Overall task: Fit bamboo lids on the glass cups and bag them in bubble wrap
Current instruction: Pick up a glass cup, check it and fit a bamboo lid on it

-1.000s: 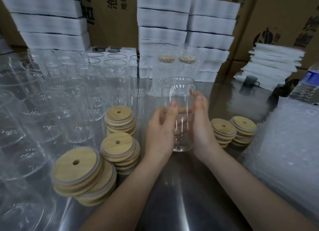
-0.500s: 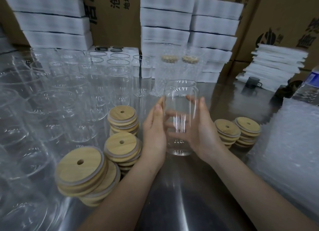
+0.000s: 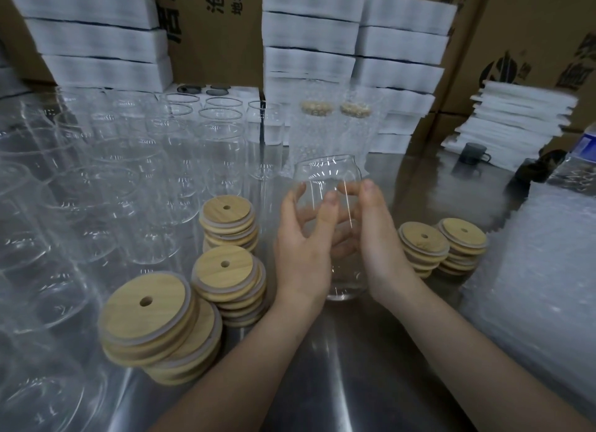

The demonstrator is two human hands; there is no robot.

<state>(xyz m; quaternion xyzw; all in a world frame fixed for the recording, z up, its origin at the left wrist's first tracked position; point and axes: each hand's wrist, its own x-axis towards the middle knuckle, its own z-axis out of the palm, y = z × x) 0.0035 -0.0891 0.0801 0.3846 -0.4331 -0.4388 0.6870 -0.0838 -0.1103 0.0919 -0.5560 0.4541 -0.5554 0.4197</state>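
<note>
Over on the left side of the bench (image 3: 338, 377) it's a sea of empty glass cups (image 3: 96, 186), row upon row, all upright, mouths open, not a lid among them. That's the bulk of the job waiting. Moving in toward the middle, we have three piles of bamboo lids. The nearest lid stack (image 3: 145, 309) is fanned out and leaning, close to the front edge. The second lid stack (image 3: 224, 267) sits just behind it, and the third lid stack (image 3: 227, 210) is further back, right beside the cups. Every top lid shows a straw hole and a pale sealing ring.

Now centre stage! The left hand (image 3: 303, 251) is wrapped round one glass cup (image 3: 325, 173), thumb across the near face, fingers visible through the glass behind. The right hand (image 3: 377, 238) clasps the opposite flank, so both hands are clamped on the same cup. It's upright, with nothing on it yet. Its base hangs low by the bench, and whether it touches the steel I can't tell.

Behind it, toward the back edge, two wrapped cups (image 3: 317, 131) stand lidded and sleeved in bubble wrap, the only finished ones on show.

Right of the hands there's a pair of shorter lid stacks (image 3: 422, 238), side by side. At the right edge lies a heap of bubble wrap bags (image 3: 532, 270), near that right hand.

My read: early days. Two done, one in hand needing its lid and then a bag, and dozens to go.
</note>
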